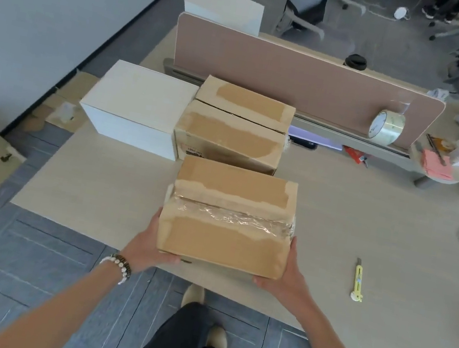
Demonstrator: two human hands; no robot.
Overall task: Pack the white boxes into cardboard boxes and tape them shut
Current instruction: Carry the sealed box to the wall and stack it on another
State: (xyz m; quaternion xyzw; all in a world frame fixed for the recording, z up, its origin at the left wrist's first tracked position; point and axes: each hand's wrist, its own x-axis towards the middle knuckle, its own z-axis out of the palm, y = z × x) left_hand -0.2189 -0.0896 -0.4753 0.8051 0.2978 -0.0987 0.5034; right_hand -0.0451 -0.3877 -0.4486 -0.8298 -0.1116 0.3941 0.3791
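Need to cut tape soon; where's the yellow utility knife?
The yellow utility knife lies on the desk, right of the taped cardboard box.

— What do the hands have?
— The left hand (152, 247) and right hand (281, 275) grip the near corners of a taped cardboard box (229, 220) at the tabletop (353, 211) edge.
— And behind it?
— A second cardboard box (228, 140), its flaps shut, touching a white box (139, 105) on its left.
— Tools?
— A tape roll (386, 127) leans on the divider (300, 79); a yellow utility knife (358, 281) lies right of the held box.
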